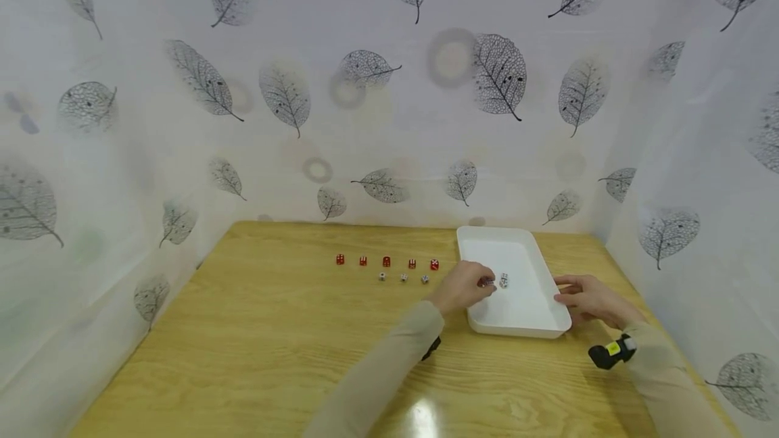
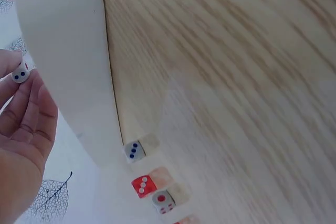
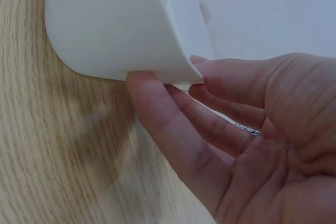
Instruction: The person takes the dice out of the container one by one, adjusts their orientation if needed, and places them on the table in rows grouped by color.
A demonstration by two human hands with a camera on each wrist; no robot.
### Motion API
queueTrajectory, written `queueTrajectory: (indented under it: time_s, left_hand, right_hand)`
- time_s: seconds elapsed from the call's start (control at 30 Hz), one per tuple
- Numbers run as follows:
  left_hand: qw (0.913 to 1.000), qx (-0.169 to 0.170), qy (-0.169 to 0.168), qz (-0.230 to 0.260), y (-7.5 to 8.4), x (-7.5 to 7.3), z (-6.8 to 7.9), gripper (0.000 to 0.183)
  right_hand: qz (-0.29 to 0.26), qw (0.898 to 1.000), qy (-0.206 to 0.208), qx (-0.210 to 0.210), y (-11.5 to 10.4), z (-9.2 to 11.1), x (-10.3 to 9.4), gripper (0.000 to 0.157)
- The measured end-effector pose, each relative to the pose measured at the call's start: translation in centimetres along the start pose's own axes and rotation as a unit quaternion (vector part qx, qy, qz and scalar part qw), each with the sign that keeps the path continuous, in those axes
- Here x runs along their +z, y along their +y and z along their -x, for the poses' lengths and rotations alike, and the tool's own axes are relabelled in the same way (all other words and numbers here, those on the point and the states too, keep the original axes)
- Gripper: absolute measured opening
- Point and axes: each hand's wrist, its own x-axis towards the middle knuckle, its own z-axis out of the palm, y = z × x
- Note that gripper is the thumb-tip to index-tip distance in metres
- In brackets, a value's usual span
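My left hand (image 1: 467, 285) reaches over the left wall of a white rectangular tray (image 1: 520, 255). Between thumb and fingertips it pinches a small white die (image 2: 20, 73) with blue pips showing. A few white dice (image 1: 504, 280) sit close together on the tray floor beside these fingers; their number is unclear. At the tray's right side, my right hand (image 1: 587, 297) grips the wall, thumb on the rim (image 3: 195, 72) and index finger against the outside. Left of the tray, several red dice (image 1: 386, 261) stand in a row, with three white dice (image 1: 404, 278) in a shorter row nearer me.
The wooden table (image 1: 274, 330) extends left and toward me. A white leaf-printed curtain (image 1: 389, 120) encloses the back and both sides. A dark wrist camera (image 1: 611, 353) is strapped to my right wrist.
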Motion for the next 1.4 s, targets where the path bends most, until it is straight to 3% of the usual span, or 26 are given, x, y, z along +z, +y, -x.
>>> queueTrajectory:
  time_s: [0.27, 0.73, 1.0, 1.27, 1.4]
  left_hand:
    - [0.9983, -0.033, -0.003, 0.049, -1.2, -1.6, 1.2, 0.023]
    - [0.9952, 0.009, 0.047, 0.085, -6.5, -2.6, 4.2, 0.010]
    - [0.9913, -0.035, 0.053, 0.115, -8.7, -4.1, 6.1, 0.015]
    - [0.9939, -0.037, 0.070, 0.077, -11.4, -5.2, 7.5, 0.016]
    - [0.9922, -0.050, 0.070, 0.090, -12.3, -6.1, 8.3, 0.016]
  right_hand:
    - [0.001, 1.000, 0.001, 0.008, 0.0, -0.4, -0.1, 0.066]
    - [0.002, 1.000, 0.000, 0.008, 0.2, -0.2, 0.2, 0.067]
    - [0.002, 1.000, 0.004, 0.009, -0.1, -0.1, 0.0, 0.066]
    - [-0.002, 1.000, 0.002, 0.005, 0.1, -0.1, -0.1, 0.065]
    - [-0.004, 1.000, 0.000, 0.004, 0.1, -0.1, 0.0, 0.066]
